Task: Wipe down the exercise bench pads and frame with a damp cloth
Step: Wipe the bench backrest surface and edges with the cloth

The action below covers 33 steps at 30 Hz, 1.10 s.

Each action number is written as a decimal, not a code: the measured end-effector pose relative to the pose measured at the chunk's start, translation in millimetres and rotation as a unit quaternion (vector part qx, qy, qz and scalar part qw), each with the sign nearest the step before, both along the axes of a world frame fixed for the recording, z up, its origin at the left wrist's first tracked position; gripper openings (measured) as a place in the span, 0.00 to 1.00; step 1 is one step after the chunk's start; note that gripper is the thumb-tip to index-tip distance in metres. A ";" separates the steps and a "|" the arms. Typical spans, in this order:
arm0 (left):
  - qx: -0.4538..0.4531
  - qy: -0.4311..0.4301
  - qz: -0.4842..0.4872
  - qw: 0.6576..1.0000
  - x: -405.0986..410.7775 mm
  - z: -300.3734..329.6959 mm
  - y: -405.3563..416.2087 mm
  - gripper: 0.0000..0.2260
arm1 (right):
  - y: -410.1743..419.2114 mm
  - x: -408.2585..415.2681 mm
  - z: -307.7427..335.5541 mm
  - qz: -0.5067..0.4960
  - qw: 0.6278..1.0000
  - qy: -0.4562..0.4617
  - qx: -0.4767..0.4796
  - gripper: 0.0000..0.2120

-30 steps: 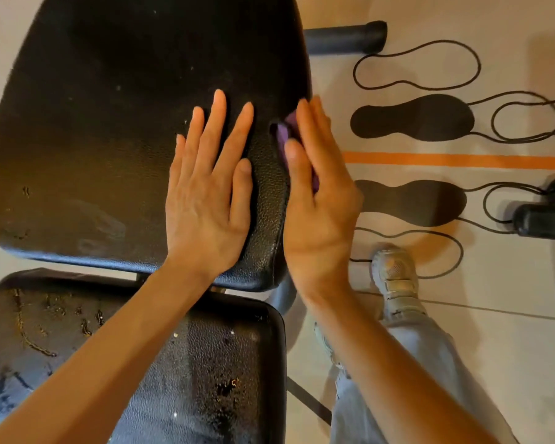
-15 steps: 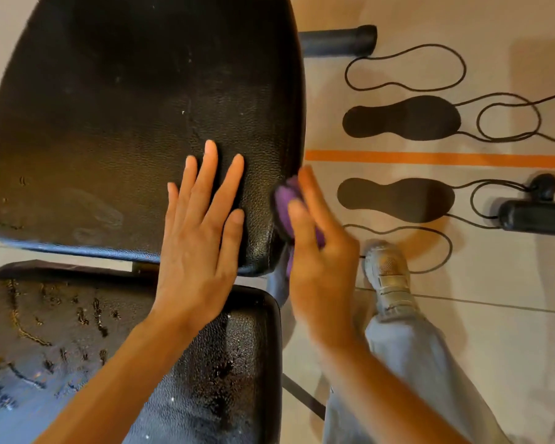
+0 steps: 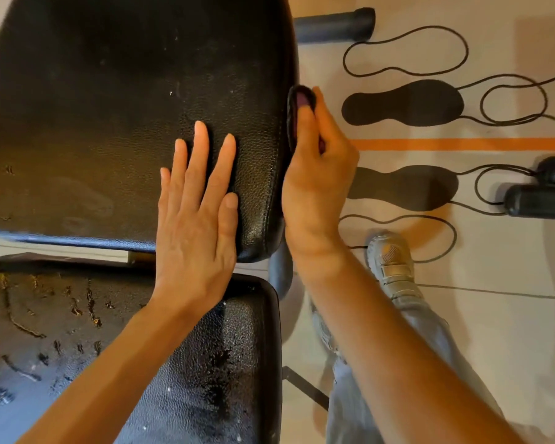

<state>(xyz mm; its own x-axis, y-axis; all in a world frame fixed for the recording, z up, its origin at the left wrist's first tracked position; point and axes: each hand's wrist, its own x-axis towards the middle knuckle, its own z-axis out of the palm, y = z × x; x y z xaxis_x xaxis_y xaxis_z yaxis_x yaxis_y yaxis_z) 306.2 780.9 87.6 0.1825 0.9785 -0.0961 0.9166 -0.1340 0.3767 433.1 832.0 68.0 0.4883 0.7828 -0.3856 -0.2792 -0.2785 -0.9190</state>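
The right hand (image 3: 318, 184) pinches the small purple damp cloth (image 3: 302, 99) against the right side edge of the black textured leatherette bench pad (image 3: 109, 107). This edge's long axis runs away from the person. The left hand (image 3: 196, 219), fingers spread flat, presses on the pad top just beside the right hand.

A gym or exercise room, shown by a black padded exercise bench (image 3: 116, 116) with a separate seat pad (image 3: 77, 347), foam roller bars (image 3: 334, 25), and black footprint markings (image 3: 404, 102) beside an orange line (image 3: 462, 144) on the pale floor (image 3: 510, 267).
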 end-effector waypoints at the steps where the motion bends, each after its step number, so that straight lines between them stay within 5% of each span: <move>1: -0.001 -0.002 0.001 1.000 0.4 0.0 -0.6 0.23 | -14.4 -6.8 0.2 -0.005 1.000 0.005 0.008 0.17; 5: 0.003 -0.008 0.007 1.000 0.9 -0.8 -0.5 0.23 | -111.1 -35.5 36.8 0.004 0.995 0.098 -0.001 0.20; 11: 0.011 -0.007 0.003 1.000 -0.1 -2.5 -1.0 0.23 | -11.1 -5.3 8.5 -0.011 1.000 0.009 0.009 0.18; 16: 0.020 -0.002 0.000 1.000 -0.4 -4.2 -0.6 0.23 | -116.7 -39.2 36.5 0.032 0.996 0.086 0.006 0.20; 22: 0.038 0.002 0.002 0.999 0.4 -6.7 -0.3 0.23 | -24.3 -8.9 14.1 0.008 1.000 -0.016 -0.019 0.18; 28: 0.049 -0.004 0.001 0.999 1.2 -7.2 -1.5 0.23 | -115.9 -32.7 47.0 0.042 0.997 0.063 -0.032 0.19; 33: 0.057 -0.011 -0.003 0.998 1.6 -6.9 -3.4 0.23 | -32.1 -8.6 23.3 0.010 1.000 0.009 -0.024 0.15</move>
<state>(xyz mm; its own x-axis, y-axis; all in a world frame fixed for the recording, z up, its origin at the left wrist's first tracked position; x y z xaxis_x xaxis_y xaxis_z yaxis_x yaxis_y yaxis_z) 307.7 777.5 80.7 0.1883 0.9819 0.0192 0.9075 -0.1814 0.3789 424.5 799.9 91.2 0.4653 0.7725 -0.4322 -0.2894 -0.3287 -0.8990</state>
